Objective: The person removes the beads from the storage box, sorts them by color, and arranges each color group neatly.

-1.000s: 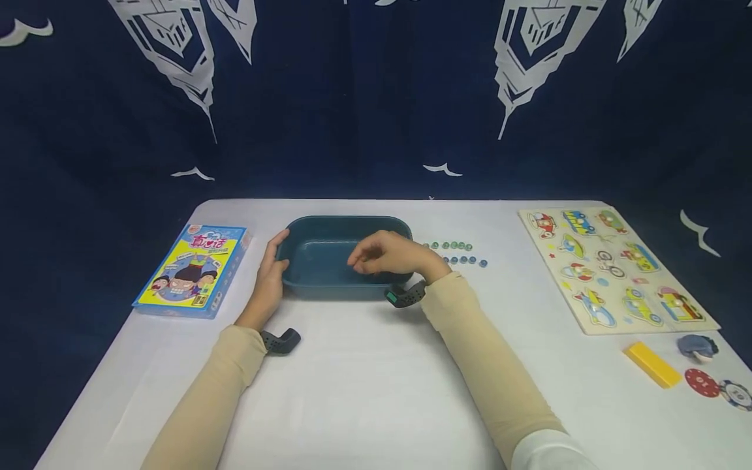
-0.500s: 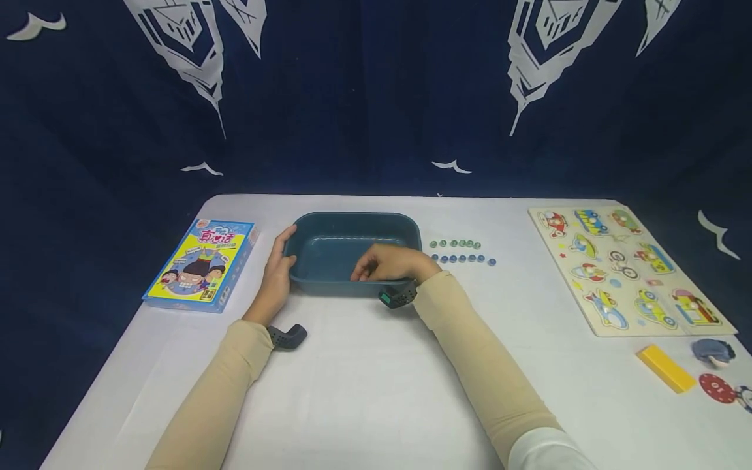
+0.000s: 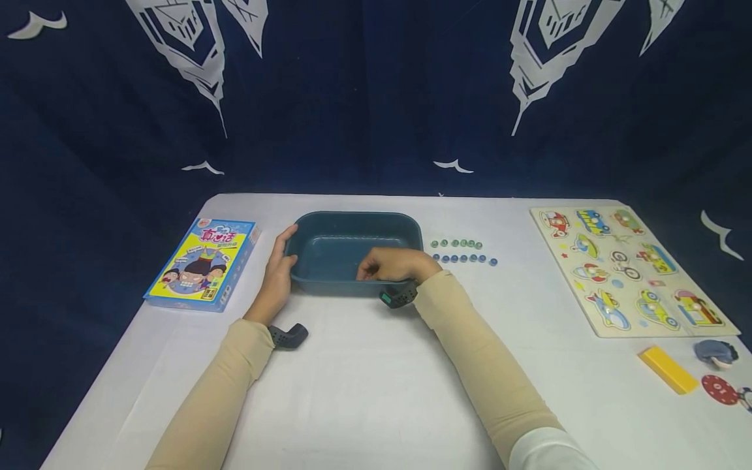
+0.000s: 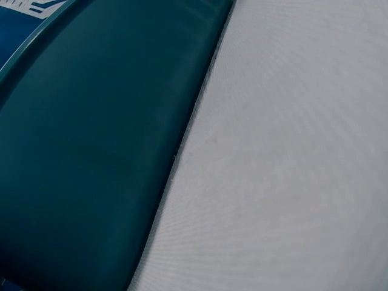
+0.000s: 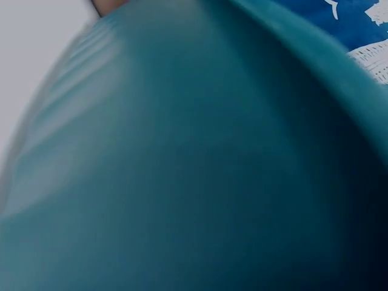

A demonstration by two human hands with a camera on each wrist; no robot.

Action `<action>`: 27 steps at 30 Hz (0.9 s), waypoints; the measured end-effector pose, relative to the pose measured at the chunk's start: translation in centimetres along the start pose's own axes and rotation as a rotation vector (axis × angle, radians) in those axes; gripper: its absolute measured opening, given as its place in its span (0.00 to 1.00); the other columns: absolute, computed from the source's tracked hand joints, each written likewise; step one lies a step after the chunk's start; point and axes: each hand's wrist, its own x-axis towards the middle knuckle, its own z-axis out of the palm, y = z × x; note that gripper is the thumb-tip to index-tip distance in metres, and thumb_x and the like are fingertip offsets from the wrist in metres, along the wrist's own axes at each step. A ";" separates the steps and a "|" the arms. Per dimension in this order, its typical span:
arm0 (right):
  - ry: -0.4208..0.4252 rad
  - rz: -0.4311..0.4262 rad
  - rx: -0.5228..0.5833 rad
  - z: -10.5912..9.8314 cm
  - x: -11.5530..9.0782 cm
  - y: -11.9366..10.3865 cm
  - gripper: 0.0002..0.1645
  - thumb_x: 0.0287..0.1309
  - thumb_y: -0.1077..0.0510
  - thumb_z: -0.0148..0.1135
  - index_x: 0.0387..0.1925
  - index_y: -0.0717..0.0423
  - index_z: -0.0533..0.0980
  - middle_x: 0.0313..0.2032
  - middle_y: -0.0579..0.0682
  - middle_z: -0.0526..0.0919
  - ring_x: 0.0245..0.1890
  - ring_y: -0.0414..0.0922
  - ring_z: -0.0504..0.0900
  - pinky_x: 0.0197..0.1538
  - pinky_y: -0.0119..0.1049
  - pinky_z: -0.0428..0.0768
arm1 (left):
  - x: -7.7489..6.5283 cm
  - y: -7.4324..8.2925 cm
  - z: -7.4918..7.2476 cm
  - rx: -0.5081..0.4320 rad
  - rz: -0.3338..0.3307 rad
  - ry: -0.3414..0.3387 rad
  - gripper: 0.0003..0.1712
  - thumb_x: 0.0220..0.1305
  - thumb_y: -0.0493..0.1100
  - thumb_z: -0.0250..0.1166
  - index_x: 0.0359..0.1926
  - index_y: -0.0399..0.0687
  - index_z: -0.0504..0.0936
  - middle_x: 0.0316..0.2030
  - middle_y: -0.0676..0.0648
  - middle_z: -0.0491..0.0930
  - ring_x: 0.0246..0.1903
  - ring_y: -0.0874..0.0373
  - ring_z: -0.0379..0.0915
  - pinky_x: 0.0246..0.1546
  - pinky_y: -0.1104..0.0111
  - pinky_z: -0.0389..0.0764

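A dark teal plastic basin [image 3: 329, 286] stands on the white table, and its outer wall [image 4: 103, 145] fills much of both wrist views. Against its left side rests my left hand [image 3: 274, 277], fingers straight along the outside and thumb at the rim. My right hand [image 3: 396, 264] reaches down inside the basin near its front right corner, fingers bent downward. The near wall hides those fingertips, so I cannot tell whether they hold anything. Right of the basin lie a row of small green marbles [image 3: 455, 243] and a row of blue marbles [image 3: 463, 258].
A blue and yellow card game box [image 3: 202, 264] lies at the left. To the right is a wooden picture puzzle board [image 3: 634, 271]. Nearer that side are a yellow block [image 3: 668, 369], a small blue-grey figure [image 3: 715, 352] and a red poker chip [image 3: 719, 390].
My right hand has lowered into the basin, its fingertips now below the near rim. The left hand keeps its place on the basin's side. The head view has shifted slightly.
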 end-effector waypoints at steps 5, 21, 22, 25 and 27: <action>0.051 -0.064 0.086 -0.5 -0.8 0.0 0.08 0.64 0.65 0.61 0.44 0.62 0.83 0.40 0.50 0.87 0.42 0.42 0.83 0.51 0.35 0.80 | 0.0 0.8 0.1 -0.022 -0.021 -0.019 0.36 0.69 0.32 0.37 0.78 0.47 0.49 0.79 0.46 0.44 0.78 0.52 0.32 0.76 0.54 0.34; 0.463 -0.140 0.281 -5.5 -10.3 0.7 0.11 0.58 0.69 0.65 0.44 0.69 0.81 0.40 0.59 0.85 0.38 0.47 0.83 0.45 0.37 0.83 | -0.2 -0.1 0.3 0.007 0.024 -0.003 0.37 0.67 0.33 0.38 0.78 0.50 0.50 0.79 0.47 0.45 0.78 0.51 0.32 0.75 0.50 0.34; 0.517 -0.128 0.285 -5.8 -11.2 1.1 0.11 0.58 0.69 0.65 0.43 0.68 0.81 0.39 0.56 0.86 0.38 0.46 0.83 0.44 0.36 0.83 | -0.2 0.0 0.3 0.008 0.021 -0.005 0.37 0.68 0.33 0.38 0.78 0.50 0.49 0.79 0.48 0.44 0.78 0.51 0.32 0.75 0.50 0.34; 0.680 -0.074 0.313 -6.4 -13.7 2.9 0.10 0.57 0.69 0.65 0.42 0.67 0.81 0.36 0.49 0.86 0.34 0.43 0.83 0.40 0.33 0.82 | -0.3 0.1 0.3 0.013 0.010 -0.006 0.37 0.68 0.34 0.38 0.78 0.52 0.49 0.79 0.49 0.44 0.78 0.52 0.32 0.75 0.50 0.34; 0.779 -0.033 0.358 -6.5 -15.1 4.4 0.10 0.57 0.69 0.65 0.41 0.66 0.81 0.34 0.47 0.86 0.31 0.42 0.81 0.35 0.31 0.79 | -0.5 0.7 0.2 0.011 -0.004 -0.012 0.37 0.68 0.33 0.38 0.78 0.50 0.48 0.79 0.48 0.43 0.78 0.51 0.31 0.75 0.49 0.33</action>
